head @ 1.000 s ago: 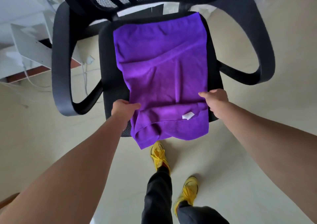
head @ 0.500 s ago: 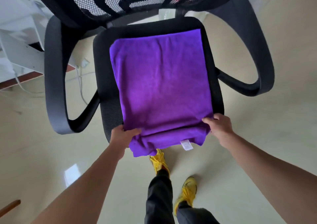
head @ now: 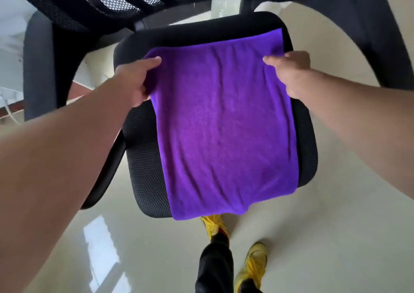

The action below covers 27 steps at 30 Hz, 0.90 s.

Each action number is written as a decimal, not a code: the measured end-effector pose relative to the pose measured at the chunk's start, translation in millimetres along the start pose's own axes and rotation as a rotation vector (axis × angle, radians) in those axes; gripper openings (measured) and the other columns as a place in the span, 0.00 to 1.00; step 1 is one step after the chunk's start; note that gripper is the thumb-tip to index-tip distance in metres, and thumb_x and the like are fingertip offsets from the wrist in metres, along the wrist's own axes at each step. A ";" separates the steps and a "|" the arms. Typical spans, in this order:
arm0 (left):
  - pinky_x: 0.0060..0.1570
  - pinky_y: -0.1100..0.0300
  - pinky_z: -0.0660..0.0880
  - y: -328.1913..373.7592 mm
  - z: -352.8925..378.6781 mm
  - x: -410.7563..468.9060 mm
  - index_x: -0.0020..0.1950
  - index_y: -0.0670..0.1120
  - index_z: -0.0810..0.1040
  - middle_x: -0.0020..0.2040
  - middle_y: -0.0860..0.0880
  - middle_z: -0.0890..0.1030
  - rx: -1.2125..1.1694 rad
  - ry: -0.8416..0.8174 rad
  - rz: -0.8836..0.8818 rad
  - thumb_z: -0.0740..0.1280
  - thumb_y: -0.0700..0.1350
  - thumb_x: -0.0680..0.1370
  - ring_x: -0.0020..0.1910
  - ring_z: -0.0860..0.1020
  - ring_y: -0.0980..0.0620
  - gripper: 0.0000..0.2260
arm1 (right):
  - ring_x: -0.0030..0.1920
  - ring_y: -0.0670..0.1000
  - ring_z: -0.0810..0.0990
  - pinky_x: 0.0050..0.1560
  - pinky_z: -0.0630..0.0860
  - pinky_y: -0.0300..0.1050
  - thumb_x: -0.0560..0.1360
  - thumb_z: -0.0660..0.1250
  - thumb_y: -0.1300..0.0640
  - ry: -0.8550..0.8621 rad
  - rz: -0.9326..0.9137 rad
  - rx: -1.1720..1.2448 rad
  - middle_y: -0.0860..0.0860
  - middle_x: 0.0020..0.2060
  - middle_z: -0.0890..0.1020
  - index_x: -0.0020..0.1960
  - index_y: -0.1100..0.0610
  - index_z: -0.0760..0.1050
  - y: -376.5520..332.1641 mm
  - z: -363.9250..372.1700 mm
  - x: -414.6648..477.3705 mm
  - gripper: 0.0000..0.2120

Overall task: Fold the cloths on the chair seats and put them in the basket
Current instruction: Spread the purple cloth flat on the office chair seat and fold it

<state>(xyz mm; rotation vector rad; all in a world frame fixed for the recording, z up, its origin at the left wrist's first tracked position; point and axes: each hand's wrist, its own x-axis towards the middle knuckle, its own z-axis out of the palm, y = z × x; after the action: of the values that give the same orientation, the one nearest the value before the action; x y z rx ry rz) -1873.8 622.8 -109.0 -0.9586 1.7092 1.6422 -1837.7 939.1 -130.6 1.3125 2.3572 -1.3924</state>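
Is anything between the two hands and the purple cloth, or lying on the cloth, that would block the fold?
Nothing visible. The left hand and the right hand each grip a far corner of the purple cloth, and nothing lies on it. The basket is out of view.

The black chair seat (head: 145, 158) carries a purple cloth (head: 224, 131), spread out as a rectangle with a few soft wrinkles. The cloth covers the middle of the seat. It leaves a wide strip of bare mesh on the left, a thin strip on the right and a dark band at the back. Its near edge hangs just over the seat's front edge. The chair stands on a pale, glossy floor (head: 134, 248) with a bright patch of reflected light. Two yellow shoes (head: 253, 263) stand on that floor near the seat's front, one partly under the hanging cloth.
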 end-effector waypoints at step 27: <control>0.38 0.55 0.73 -179.2 -18.3 -111.5 0.41 0.45 0.76 0.35 0.50 0.80 0.605 0.350 0.151 0.78 0.52 0.64 0.39 0.80 0.44 0.16 | 0.35 0.60 0.77 0.38 0.70 0.49 0.70 0.71 0.40 -0.010 -0.020 -0.364 0.50 0.27 0.76 0.31 0.58 0.68 145.2 -76.4 -112.5 0.24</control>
<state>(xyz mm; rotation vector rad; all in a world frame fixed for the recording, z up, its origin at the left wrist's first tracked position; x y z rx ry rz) -1662.4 618.9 -121.2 -0.8542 2.3702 0.9572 -1639.6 957.1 -129.5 1.1775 2.4693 -0.9091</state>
